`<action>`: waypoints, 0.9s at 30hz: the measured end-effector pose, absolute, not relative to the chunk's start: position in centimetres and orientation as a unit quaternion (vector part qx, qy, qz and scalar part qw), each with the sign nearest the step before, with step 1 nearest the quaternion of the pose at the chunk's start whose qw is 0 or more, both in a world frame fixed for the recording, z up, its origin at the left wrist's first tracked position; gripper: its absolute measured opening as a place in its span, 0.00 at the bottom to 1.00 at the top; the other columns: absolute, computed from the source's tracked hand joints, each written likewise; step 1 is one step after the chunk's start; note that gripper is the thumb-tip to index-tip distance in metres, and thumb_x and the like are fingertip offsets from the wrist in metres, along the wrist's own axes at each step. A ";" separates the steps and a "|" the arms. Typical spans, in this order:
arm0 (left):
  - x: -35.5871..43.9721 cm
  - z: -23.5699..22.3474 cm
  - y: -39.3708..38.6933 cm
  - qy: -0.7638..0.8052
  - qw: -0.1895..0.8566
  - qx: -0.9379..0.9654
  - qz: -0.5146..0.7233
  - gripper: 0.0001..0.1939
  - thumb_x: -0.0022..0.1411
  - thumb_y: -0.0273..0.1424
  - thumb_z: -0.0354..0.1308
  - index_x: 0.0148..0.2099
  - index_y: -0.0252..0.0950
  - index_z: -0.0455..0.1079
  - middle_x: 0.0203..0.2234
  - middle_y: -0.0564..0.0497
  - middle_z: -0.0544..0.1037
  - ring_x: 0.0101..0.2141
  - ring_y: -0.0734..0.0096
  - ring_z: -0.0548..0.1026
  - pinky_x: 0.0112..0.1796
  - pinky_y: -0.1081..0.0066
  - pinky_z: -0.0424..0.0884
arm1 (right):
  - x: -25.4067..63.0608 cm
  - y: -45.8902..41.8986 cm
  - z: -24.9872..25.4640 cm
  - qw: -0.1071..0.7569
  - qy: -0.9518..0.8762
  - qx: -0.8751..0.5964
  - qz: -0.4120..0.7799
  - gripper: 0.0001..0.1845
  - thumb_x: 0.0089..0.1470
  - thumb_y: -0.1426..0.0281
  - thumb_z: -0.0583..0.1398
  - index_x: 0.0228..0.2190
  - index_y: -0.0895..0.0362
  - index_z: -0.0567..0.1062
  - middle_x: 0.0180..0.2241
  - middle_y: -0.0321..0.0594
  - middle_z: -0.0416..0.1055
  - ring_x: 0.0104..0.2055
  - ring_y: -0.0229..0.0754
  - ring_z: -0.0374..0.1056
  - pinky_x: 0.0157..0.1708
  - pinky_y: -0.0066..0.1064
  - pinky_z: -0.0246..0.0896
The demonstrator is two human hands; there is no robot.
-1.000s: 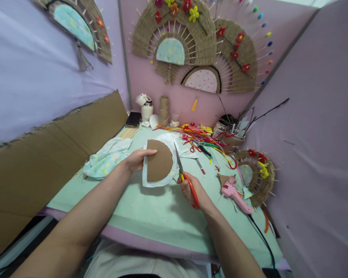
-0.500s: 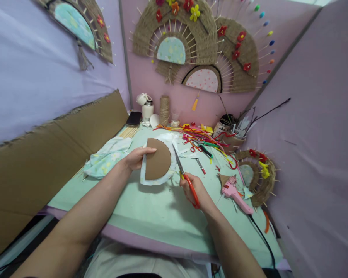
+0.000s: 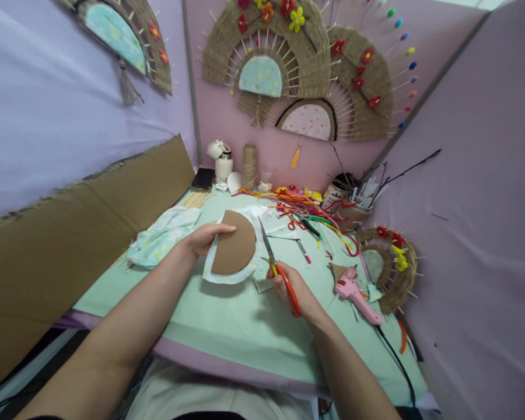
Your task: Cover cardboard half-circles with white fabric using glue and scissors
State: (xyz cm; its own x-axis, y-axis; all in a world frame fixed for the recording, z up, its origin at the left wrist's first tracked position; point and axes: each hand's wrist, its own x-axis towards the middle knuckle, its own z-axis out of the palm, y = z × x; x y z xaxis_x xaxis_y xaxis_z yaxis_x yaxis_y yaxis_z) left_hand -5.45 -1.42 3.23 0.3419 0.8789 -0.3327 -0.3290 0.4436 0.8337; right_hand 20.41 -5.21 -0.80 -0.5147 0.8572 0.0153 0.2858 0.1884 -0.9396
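My left hand [image 3: 205,238] grips the straight edge of a brown cardboard half-circle [image 3: 236,245], thumb on top. Pale floral fabric [image 3: 227,278] lies behind the cardboard and shows as a border around its edge. In my right hand [image 3: 291,289] are orange-handled scissors [image 3: 269,248], their blades pointing up and away just right of the curved edge, apart from the cardboard. The blades look nearly closed. A small fabric scrap [image 3: 262,283] lies on the table below the scissors. To the left of my left hand rests a crumpled floral cloth [image 3: 164,233].
A pink glue gun [image 3: 356,296] with a black cord lies at right, beside a woven fan [image 3: 389,268]. Behind are pipe cleaners [image 3: 308,204], pliers [image 3: 311,227], a twine spool [image 3: 249,166], a white bottle [image 3: 223,167] and a phone [image 3: 203,178]. A cardboard panel [image 3: 91,233] stands at left.
My left hand has tilted the cardboard and fabric slightly, its lower end moving left, away from the scissors. A fabric scrap now shows on the table below the blades.
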 end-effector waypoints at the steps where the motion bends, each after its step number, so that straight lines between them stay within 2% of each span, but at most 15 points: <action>1: -5.5 3.3 -1.5 0.407 0.745 0.343 0.402 0.16 0.49 0.31 0.63 0.41 0.31 0.72 0.30 0.46 0.81 0.31 0.63 0.77 0.33 0.67 0.72 | 20.4 -5.2 -0.8 0.285 -0.717 -0.399 0.495 0.17 0.52 0.54 0.54 0.29 0.56 0.66 0.16 0.28 0.56 0.18 0.34 0.52 0.19 0.25 0.48; 7: -5.9 3.3 -1.5 0.422 0.743 0.358 0.377 0.19 0.45 0.33 0.67 0.40 0.32 0.72 0.29 0.46 0.81 0.31 0.62 0.77 0.31 0.68 0.72 | 20.4 -5.3 -0.8 0.284 -0.730 -0.381 0.491 0.15 0.54 0.56 0.52 0.30 0.56 0.65 0.16 0.27 0.54 0.18 0.33 0.50 0.19 0.25 0.47; 13: -6.0 2.8 -1.3 0.438 0.727 0.383 0.364 0.21 0.44 0.35 0.68 0.41 0.32 0.72 0.32 0.45 0.81 0.33 0.61 0.77 0.34 0.66 0.72 | 20.3 -5.4 -0.3 0.279 -0.726 -0.402 0.484 0.13 0.52 0.59 0.52 0.28 0.56 0.65 0.16 0.28 0.55 0.17 0.33 0.51 0.19 0.25 0.47; 18: -6.1 3.2 -1.5 0.448 0.717 0.389 0.366 0.21 0.41 0.36 0.69 0.39 0.33 0.73 0.30 0.47 0.81 0.33 0.61 0.77 0.33 0.67 0.72 | 20.2 -5.4 -0.2 0.278 -0.713 -0.429 0.479 0.11 0.50 0.61 0.53 0.24 0.55 0.64 0.14 0.27 0.54 0.17 0.33 0.52 0.19 0.25 0.47; 24: -6.2 3.4 -1.6 0.452 0.713 0.382 0.376 0.20 0.42 0.38 0.69 0.38 0.34 0.73 0.31 0.46 0.81 0.33 0.62 0.77 0.34 0.67 0.72 | 20.2 -5.1 -0.5 0.279 -0.703 -0.454 0.471 0.10 0.47 0.65 0.55 0.20 0.54 0.61 0.14 0.26 0.53 0.17 0.32 0.50 0.19 0.24 0.46; 27: -6.0 3.4 -1.6 0.445 0.712 0.377 0.390 0.21 0.43 0.39 0.69 0.38 0.34 0.73 0.31 0.46 0.81 0.33 0.63 0.77 0.34 0.68 0.72 | 20.3 -5.0 -0.7 0.278 -0.704 -0.455 0.469 0.11 0.48 0.63 0.55 0.21 0.54 0.61 0.14 0.26 0.52 0.17 0.32 0.50 0.19 0.25 0.45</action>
State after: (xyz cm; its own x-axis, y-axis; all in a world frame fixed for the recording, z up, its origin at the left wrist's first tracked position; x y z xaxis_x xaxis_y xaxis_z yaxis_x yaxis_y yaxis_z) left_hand -6.05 -1.59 3.37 0.2991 0.8915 -0.3402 -0.2206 0.4115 0.8843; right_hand 20.31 -4.99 -0.71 -0.4321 0.9011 -0.0358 0.3804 0.1462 -0.9132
